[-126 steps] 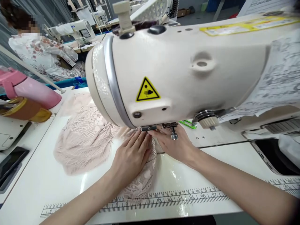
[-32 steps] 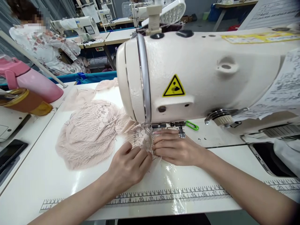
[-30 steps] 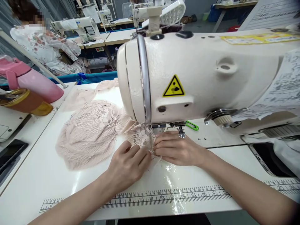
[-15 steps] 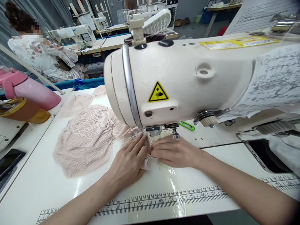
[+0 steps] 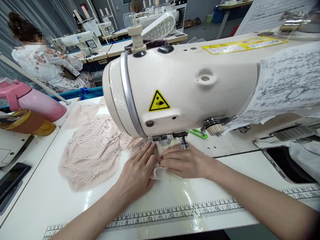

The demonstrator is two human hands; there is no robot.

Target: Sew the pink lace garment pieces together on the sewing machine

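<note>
Pale pink lace fabric (image 5: 97, 140) lies bunched on the white table and runs under the needle area of a cream sewing machine (image 5: 185, 83). My left hand (image 5: 138, 168) rests flat on the lace, fingers stretched toward the presser foot area, its fingertips just in front of the machine head. Close by on the right, my right hand (image 5: 185, 161) pinches the scalloped lace edge (image 5: 158, 150) between thumb and fingers. Needle and foot are mostly hidden behind the machine head. Behind my right hand sits a green thread snipper (image 5: 198, 134).
A phone (image 5: 287, 163) lies to the right, another phone (image 5: 15, 180) to the left. A pink bottle (image 5: 42, 101) and an amber cup (image 5: 30, 123) stand at the left. A printed ruler (image 5: 172, 215) follows the front edge. A person in a floral top (image 5: 47, 63) sits beyond.
The view has shifted slightly, so the machine head appears a little further left. Both hands keep nearly the same place on the lace.
</note>
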